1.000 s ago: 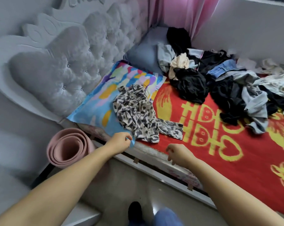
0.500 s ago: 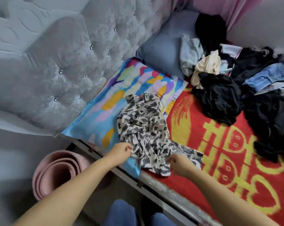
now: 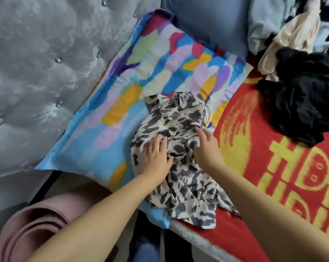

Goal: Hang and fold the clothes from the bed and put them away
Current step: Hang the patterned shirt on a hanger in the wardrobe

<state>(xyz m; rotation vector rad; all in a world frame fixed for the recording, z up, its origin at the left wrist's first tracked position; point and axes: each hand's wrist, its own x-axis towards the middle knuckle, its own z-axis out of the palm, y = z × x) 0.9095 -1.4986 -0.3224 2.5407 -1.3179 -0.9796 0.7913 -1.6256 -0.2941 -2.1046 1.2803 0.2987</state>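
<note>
A crumpled grey-and-cream animal-print garment [image 3: 180, 118] lies half on a multicoloured pillow [image 3: 133, 87] and half on the red bed cover [image 3: 273, 167]. My left hand [image 3: 156, 157] rests flat on the garment's middle, fingers spread. My right hand [image 3: 207, 146] lies on it just to the right, fingers straight and pointing up the bed. Neither hand grips the cloth. A heap of other clothes sits at the upper right: a black garment [image 3: 301, 103], a cream one [image 3: 292, 35] and a pale blue one [image 3: 263, 21].
The grey tufted headboard [image 3: 37, 63] fills the left side. A rolled pink mat [image 3: 31, 229] stands on the floor at the lower left, beside the bed's edge. A grey-blue pillow [image 3: 207, 21] lies behind the coloured one.
Both hands have moved from the garment's near edge up onto its middle and flattened out. The camera has closed in on the pillow and the garment.
</note>
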